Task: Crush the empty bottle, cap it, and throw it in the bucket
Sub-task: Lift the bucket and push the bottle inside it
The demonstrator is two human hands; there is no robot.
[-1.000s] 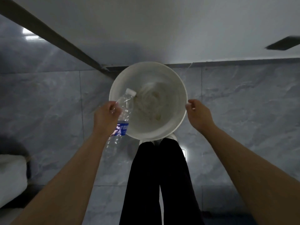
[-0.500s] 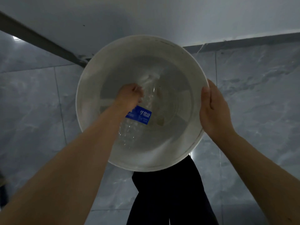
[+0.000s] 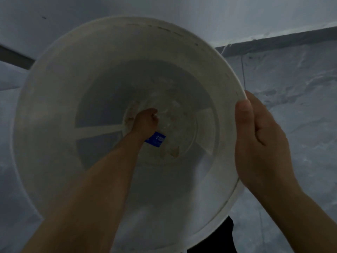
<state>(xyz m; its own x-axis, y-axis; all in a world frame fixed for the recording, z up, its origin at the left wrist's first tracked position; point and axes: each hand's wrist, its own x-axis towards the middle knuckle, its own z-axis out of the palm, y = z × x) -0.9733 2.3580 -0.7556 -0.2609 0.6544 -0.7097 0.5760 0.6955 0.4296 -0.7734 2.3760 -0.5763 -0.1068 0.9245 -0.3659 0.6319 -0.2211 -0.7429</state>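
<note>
A white bucket (image 3: 54,125) fills most of the view, seen from straight above, standing on a grey marbled tile floor (image 3: 291,106) next to a pale wall (image 3: 182,8). The left hand (image 3: 145,123) reaches deep into it, down near the bottom, with the forearm running up from the lower left edge. Its fingers are curled around a clear bottle (image 3: 156,140), whose blue label shows just below and right of the knuckles. The bottle's clear body blurs into the bucket's stained floor, so it seems to lie at or just above the bottom, though contact cannot be judged. Its cap is not discernible.

The right hand (image 3: 255,143) grips the bucket's rim on the right side, thumb hooked over the inside edge and the palm and fingers wrapped against the outer wall. It is well apart from the bottle. Dark trousers (image 3: 224,240) show below the bucket's lower right edge.
</note>
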